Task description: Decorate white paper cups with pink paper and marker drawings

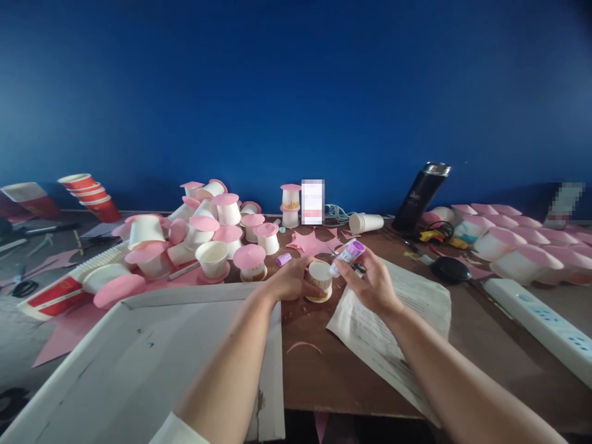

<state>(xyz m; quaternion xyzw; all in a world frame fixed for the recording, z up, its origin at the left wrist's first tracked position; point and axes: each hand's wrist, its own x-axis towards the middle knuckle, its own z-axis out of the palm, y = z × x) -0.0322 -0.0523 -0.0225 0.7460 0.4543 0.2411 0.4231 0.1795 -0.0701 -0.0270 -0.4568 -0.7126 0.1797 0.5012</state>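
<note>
Here's the paper cup, just below and right of the frame's centre, the left hand's fingers gripping its side. Right beside it, the right hand pinches a purple-and-white glue stick between thumb and fingers. A purple cap lies near the left hand; pink paper sits just beyond, and a black bottle leans at centre right.

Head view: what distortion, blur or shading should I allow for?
Head view throughout: wide-angle stretch likely makes the black cylindrical flask lean; lettering on the purple-and-white plastic tube in the right hand unreadable; blue wall dark at upper right; pixelated patches mid-frame and right.
</note>
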